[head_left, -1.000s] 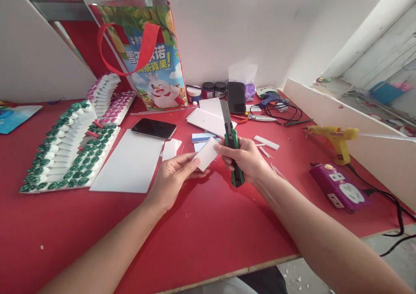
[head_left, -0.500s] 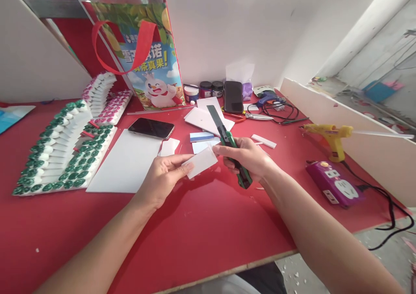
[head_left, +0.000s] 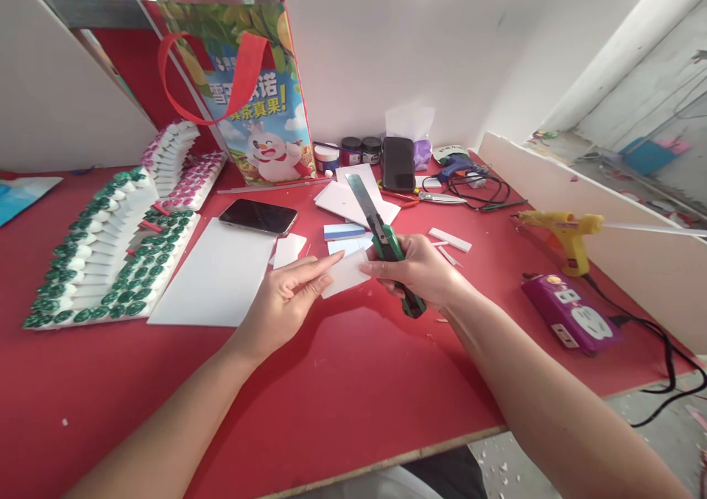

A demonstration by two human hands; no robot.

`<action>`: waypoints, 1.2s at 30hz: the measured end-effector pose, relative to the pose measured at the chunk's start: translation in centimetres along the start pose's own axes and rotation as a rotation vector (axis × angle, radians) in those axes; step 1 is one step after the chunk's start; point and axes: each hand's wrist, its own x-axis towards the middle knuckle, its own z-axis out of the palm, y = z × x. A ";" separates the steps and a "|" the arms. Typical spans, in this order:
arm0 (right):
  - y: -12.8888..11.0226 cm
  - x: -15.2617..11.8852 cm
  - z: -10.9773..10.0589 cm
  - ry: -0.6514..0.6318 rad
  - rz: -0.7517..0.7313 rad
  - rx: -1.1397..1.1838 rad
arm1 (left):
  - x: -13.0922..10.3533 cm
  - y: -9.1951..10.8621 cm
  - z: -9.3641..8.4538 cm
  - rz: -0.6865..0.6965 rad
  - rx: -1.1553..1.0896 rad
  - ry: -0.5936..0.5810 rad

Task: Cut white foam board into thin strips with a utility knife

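Between my two hands is a small white rectangular card [head_left: 347, 272], held above the red table [head_left: 309, 396]. My left hand [head_left: 287, 293] pinches its left edge, with the index finger lying along the top corner. In my right hand [head_left: 417, 267] is a green and black utility knife [head_left: 391, 245], its long blade out and pointing up and away. The right thumb touches the card's right edge. Just beyond the card lie a blue-striped piece [head_left: 343, 232] and white offcuts [head_left: 289, 250]. A large white sheet [head_left: 215, 285] is to the left.
Two phones [head_left: 258, 216], scissors [head_left: 442, 198], jars [head_left: 351, 150] and a printed bag [head_left: 265, 116] stand or lie farther back. At left is a model with green and pink decorated edges [head_left: 110, 249]. A yellow glue gun [head_left: 568, 234] and a purple power strip [head_left: 571, 315] are at right.
The left index finger has stretched forward over the card's edge. The card has tilted slightly, and the knife has shifted a little toward the left at its tip.
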 end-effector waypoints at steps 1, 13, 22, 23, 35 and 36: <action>0.0 0.0 0.0 -0.004 -0.004 -0.001 | 0.0 0.0 0.0 0.007 0.005 -0.005; -0.2 0.6 0.9 0.026 0.217 0.153 | 0.3 -0.4 0.5 -0.264 -0.359 -0.103; 0.1 0.4 1.0 0.061 0.250 0.035 | -0.2 0.2 1.1 0.053 0.228 -0.007; 0.0 0.4 1.1 0.064 0.250 0.020 | -0.4 0.2 1.3 0.092 0.280 -0.012; 0.3 0.4 1.5 0.054 0.283 -0.055 | -0.9 -0.2 2.9 0.306 0.547 0.024; 0.3 0.5 1.5 0.051 0.285 -0.063 | -0.9 -0.2 2.9 0.301 0.539 0.022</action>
